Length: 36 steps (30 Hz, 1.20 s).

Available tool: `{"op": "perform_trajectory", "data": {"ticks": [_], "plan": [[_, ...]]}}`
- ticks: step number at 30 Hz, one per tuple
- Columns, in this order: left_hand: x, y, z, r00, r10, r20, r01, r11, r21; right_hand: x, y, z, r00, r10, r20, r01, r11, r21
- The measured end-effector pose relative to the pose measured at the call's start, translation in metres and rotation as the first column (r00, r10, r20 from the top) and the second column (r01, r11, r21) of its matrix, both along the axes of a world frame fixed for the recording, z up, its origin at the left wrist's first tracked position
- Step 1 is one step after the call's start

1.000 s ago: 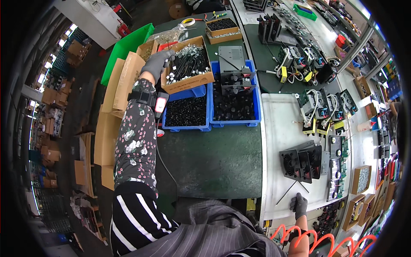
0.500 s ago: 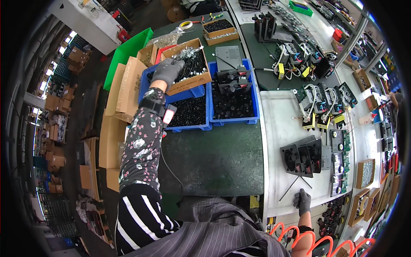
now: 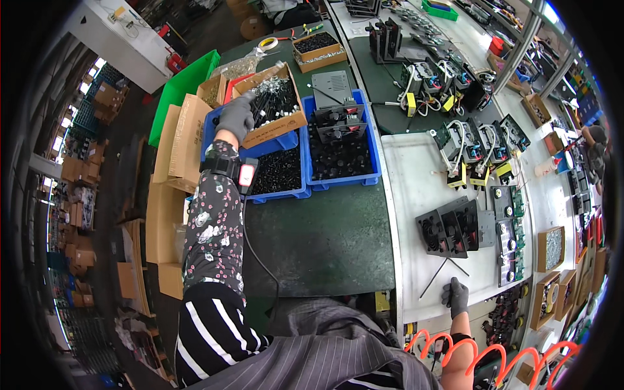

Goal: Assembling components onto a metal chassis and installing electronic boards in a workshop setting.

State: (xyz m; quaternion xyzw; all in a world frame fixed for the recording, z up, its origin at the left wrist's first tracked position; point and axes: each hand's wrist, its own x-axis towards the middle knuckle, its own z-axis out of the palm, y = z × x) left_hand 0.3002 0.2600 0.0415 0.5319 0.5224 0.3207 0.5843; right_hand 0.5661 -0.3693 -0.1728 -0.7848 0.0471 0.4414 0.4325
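Note:
My left hand, in a grey glove, is at the near left edge of a cardboard box of black cables with silvery ends. One finger reaches over the box's rim; the back of the hand hides the other fingertips and anything in them. The box sits tilted on a blue bin. My right hand, also gloved in grey, hovers or rests at the front of the white bench, fingers apart and nothing visible in it. Just beyond it lie two thin dark rods and a group of black fan housings.
Blue bins of small black parts and of black round parts stand on the green table. Wired assemblies and green circuit boards line the right bench. An orange coiled hose crosses the lower right.
My left hand has drawn back slightly toward the box's near left edge. My right hand has stayed at the bench front, its fingers shifting a little. The whole view has shifted slightly.

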Motion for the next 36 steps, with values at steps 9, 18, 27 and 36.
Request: {"op": "perform_trajectory", "data": {"ticks": [9, 18, 27, 36], "plan": [[-0.03, 0.003, 0.001, 0.676, 0.163, 0.719, 0.103, 0.945, -0.311, 0.0, 0.005, 0.0, 1.0, -0.015, -0.005, 0.015, 0.999, 0.029], [0.026, -0.121, 0.046, 0.829, -0.215, 0.517, 0.261, 0.965, -0.018, -0.003, 0.004, 0.035, 0.989, -0.104, 0.102, 0.065, 0.943, 0.325], [0.139, -0.307, 0.029, 0.683, -0.719, 0.133, 0.722, 0.691, 0.027, 0.03, 0.124, 0.189, 0.804, 0.416, 0.425, -0.594, 0.582, 0.555], [0.207, -0.399, 0.007, 0.333, -0.936, 0.115, 0.94, 0.34, 0.04, 0.039, 0.076, 0.22, 0.859, 0.496, 0.127, -0.489, 0.724, 0.487]]}}
